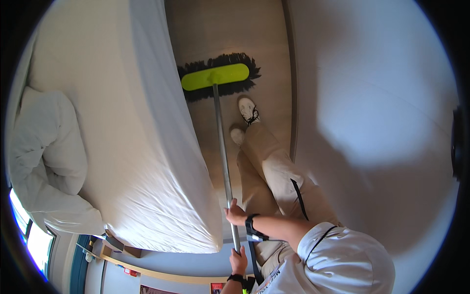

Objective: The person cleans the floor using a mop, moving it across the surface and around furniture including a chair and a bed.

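Note:
Both hands hold the metal pole [223, 147] of a dust mop. Higher on the pole is my right hand [235, 213], its fingers wrapped around it and a black band on the wrist. My left hand [238, 260] grips near the pole's top end, also with a dark wrist strap. At the far end, the lime-green mop head [231, 72] with its dark fringe [235, 58] lies flat on the floor [227, 29]. The left end of the fringe meets the side of a bed [158, 110] covered with a white fitted sheet.
A crumpled white duvet [62, 139] lies on the bed's far side. To the right, a pale wall [349, 110] with a dark baseboard [292, 73] bounds the narrow floor strip. My white shoes [249, 109] stand behind the mop head. A wooden-edged shelf [161, 273] runs along the bottom.

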Available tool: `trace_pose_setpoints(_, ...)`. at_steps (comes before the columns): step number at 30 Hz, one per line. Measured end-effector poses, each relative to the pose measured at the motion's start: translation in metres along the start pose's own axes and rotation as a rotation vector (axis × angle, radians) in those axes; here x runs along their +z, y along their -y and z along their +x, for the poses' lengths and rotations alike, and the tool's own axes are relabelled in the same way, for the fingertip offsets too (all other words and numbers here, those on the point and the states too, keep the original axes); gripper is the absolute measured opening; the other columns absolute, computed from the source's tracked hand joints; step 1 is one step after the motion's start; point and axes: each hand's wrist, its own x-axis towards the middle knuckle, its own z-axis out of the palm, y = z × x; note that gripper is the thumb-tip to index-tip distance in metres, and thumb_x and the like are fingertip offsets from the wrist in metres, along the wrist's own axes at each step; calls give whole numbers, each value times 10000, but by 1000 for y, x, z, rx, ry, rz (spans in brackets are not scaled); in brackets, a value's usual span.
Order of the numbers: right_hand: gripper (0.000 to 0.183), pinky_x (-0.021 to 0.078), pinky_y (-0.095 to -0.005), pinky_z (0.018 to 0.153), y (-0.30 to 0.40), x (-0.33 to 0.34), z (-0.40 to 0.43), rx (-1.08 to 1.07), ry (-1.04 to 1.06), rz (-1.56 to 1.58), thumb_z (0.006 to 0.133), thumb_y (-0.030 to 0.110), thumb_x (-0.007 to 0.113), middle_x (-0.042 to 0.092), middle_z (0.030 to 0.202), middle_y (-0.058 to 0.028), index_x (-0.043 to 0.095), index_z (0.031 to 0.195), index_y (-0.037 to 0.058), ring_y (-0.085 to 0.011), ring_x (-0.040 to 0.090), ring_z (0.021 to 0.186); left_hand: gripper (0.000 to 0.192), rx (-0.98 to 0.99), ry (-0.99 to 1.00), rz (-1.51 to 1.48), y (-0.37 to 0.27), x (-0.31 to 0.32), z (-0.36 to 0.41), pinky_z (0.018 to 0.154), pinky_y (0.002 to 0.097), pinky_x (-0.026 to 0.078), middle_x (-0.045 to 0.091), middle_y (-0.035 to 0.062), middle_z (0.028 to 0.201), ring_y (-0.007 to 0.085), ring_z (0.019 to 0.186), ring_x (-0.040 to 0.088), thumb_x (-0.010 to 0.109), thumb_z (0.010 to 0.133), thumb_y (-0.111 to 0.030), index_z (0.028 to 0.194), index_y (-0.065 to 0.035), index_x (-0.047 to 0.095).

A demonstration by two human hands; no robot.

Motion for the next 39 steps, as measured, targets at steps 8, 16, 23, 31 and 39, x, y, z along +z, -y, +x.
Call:
trace_pose_setpoints(8, 535, 412, -416, 816, 117, -126, 114, -195, -275, -33, 840, 250, 479, 473, 1084, -309, 216, 1178, -71, -398, 488, 999, 417, 253, -198, -55, -125, -23, 157, 564, 467, 427, 551, 264, 654, 439, 666, 545, 512, 819, -376, 820, 40, 491)
trace_pose_setpoints(16, 549, 384, -432, 862, 92, -91, 109, -215, -380, -33, 869, 309, 399, 487, 1069, -303, 188, 1228, -49, -398, 494, 994, 483, 293, -173, -44, -84, -11, 165, 628, 478, 439, 561, 290, 728, 446, 749, 549, 502, 807, -433, 861, 47, 486)
trace_pose_setpoints(23, 665, 462, -431, 597, -52, 91, 24, 10, 7, 90, 850, 324, 409, 564, 763, -291, 60, 1208, -114, -395, 574, 666, 419, 74, -92, 127, 113, 20, 49, 596, 489, 430, 567, 268, 709, 451, 711, 545, 502, 812, -397, 892, 12, 462)
trace_pose_setpoints(31, 665, 456, -452, 660, -4, 24, 79, -144, -203, 87, 856, 319, 416, 571, 821, -277, 68, 1234, -104, -369, 580, 768, 438, 154, -206, 220, 52, 15, 122, 579, 506, 437, 566, 271, 706, 446, 690, 550, 474, 824, -423, 900, 8, 442)
trace_pose_setpoints(39, 581, 510, -358, 452, 79, -172, 97, -47, -194, 225, 869, 330, 398, 511, 982, -270, 89, 1206, -29, -318, 596, 675, 440, 393, -131, 110, -146, -1, 172, 625, 498, 436, 556, 291, 738, 456, 740, 536, 463, 837, -408, 901, 26, 450)
